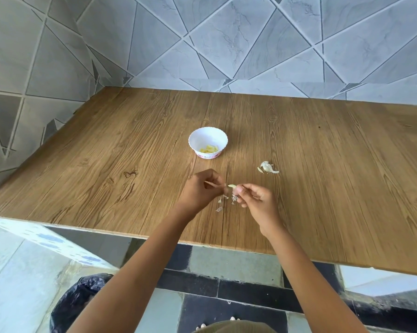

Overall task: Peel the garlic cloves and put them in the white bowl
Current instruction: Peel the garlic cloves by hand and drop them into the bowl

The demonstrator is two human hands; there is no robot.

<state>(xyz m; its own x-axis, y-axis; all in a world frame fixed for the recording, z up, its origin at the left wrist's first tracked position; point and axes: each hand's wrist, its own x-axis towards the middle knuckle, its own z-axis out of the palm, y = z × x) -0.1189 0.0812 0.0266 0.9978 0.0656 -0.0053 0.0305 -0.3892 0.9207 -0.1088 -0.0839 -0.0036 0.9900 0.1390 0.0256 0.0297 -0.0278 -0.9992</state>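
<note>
A small garlic clove (231, 186) is pinched at the fingertips of my right hand (253, 200) above the wooden table (130, 164). My left hand (200, 188) is curled beside it, its fingertips at the clove's left end, pinching a bit of skin. Several pale skin scraps (223, 203) lie on the table just below my hands. The white bowl (208, 143) stands further back, with several yellowish peeled cloves (209, 148) in its bottom. To the right of the bowl lies the rest of the garlic (267, 168), with papery skin around it.
A tiled wall rises behind and to the left of the table. The table's front edge runs just under my forearms. Below it, on the floor at the left, stands a bin lined with a black bag (80, 301).
</note>
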